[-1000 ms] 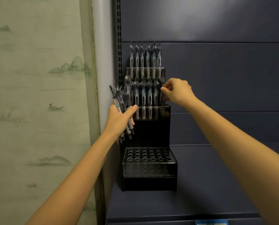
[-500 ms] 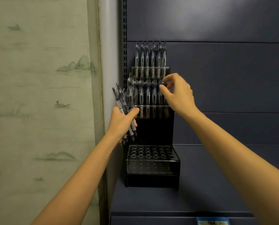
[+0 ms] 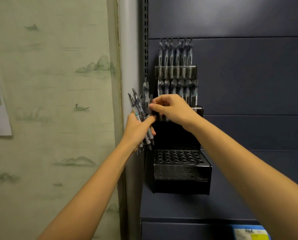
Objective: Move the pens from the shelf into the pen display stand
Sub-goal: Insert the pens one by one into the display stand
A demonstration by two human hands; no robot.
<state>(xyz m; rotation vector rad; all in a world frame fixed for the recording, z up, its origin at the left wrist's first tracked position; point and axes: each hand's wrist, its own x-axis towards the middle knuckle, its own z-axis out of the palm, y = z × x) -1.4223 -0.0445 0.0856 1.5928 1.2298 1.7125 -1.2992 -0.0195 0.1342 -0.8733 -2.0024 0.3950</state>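
Your right hand (image 3: 172, 110) has left the middle tier — pinching one pen in the bundle (image 3: 142, 116).
Left hand (image 3: 137, 129) grips that bundle beside the pen display stand (image 3: 181, 172).

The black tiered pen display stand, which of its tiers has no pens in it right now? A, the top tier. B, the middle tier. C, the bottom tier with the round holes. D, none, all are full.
C: the bottom tier of the black tiered pen display stand shows only open round holes, while clear-barrelled pens stand in the two tiers above.
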